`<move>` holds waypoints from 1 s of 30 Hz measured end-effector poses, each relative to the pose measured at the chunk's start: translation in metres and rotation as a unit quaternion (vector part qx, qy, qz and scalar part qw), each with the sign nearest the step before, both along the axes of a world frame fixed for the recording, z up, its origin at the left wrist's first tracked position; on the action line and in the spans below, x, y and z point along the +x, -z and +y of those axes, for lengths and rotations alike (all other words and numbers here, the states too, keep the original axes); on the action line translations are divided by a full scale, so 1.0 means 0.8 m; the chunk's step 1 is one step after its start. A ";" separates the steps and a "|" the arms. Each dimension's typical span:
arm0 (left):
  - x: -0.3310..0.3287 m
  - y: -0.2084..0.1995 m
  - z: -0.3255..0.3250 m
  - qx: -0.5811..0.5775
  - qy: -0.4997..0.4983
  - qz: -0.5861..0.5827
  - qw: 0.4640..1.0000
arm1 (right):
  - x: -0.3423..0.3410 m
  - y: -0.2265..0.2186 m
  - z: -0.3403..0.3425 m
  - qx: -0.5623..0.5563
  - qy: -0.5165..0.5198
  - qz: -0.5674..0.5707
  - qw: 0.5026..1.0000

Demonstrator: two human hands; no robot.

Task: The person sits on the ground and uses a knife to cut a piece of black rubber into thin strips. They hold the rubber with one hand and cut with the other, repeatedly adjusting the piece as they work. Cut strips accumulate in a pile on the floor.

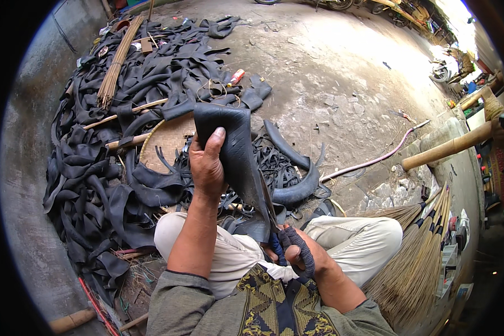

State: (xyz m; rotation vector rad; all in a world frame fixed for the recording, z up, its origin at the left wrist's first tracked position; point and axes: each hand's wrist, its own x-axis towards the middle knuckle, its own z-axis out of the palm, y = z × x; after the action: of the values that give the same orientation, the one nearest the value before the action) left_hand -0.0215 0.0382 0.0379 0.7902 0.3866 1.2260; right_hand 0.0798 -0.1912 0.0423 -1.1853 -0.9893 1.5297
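Observation:
My left hand (208, 162) is closed on a wide piece of black inner tube rubber (229, 145), thumb on its face and the piece held up before me. Low over my lap, my right hand (299, 252) is closed around the dark wrapped handles of a pair of scissors (298, 239). The blades point up and away from me along the rubber's lower right edge; how far apart they are I cannot tell. Beyond the rubber, thin black strips (277, 165) lie heaped on a round woven tray (161, 140), and a curved tube piece (296, 193) lies beside them.
A large pile of black rubber pieces (112, 196) spreads along the left wall, with a bundle of thin sticks (120, 61) on it. Stick brooms (411, 263) lie at my right. A bamboo pole (448, 148) juts in above a pinkish pipe (375, 158). Motorbikes stand far back.

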 end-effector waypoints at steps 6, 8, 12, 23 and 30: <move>0.003 0.000 -0.002 -0.031 0.028 -0.025 0.999 | -0.004 -0.004 -0.002 -0.026 0.006 0.053 0.998; 0.005 0.001 -0.002 -0.036 0.024 -0.034 0.999 | -0.009 0.000 -0.004 -0.030 0.033 0.093 0.995; 0.005 0.007 0.000 -0.045 0.023 -0.043 0.998 | -0.014 0.010 -0.006 -0.038 0.062 0.189 0.979; -0.035 0.009 0.043 -0.130 0.237 -0.095 0.958 | 0.033 -0.003 -0.022 -0.049 0.079 -0.018 0.995; -0.034 0.013 0.050 -0.197 0.187 0.041 0.962 | 0.057 -0.002 -0.059 -0.029 0.050 -0.330 0.942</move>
State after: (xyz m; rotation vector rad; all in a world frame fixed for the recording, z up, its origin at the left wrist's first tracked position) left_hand -0.0491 0.0780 0.0275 0.5383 0.5045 0.7324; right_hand 0.1258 -0.2380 0.0437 -1.8213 -1.2903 1.0916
